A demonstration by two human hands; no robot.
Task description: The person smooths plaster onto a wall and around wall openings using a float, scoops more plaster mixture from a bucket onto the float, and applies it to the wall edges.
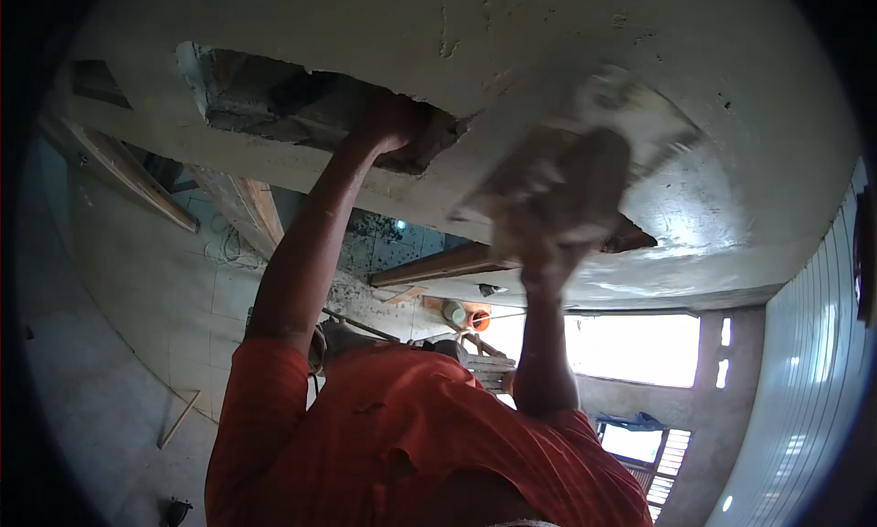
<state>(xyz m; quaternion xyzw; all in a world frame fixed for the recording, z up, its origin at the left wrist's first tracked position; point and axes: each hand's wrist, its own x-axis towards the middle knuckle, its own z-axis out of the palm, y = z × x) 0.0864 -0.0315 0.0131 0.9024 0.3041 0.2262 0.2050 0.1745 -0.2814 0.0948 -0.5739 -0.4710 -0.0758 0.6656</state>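
Observation:
My left hand (393, 123) reaches into a long ragged opening (274, 93) cut in the pale plastered surface (438, 34). Dark shadow hides its fingers, so their grip cannot be seen. To its right, my right hand (544, 253) is raised against the same surface, smeared by motion. In it is a flat plastering trowel (589, 175), its outline too blurred to make out fully. Around the trowel the plaster has a wet sheen. A second dark gap (630, 235) shows in the surface just beyond my right hand.
Wooden boards (242, 207) and a long plank (438, 264) lie below the surface. Farther off stand an orange bucket (479, 321) and a pale bucket (454, 311). A stick (179, 419) rests on the floor at left. White panelling (808, 363) runs along the right.

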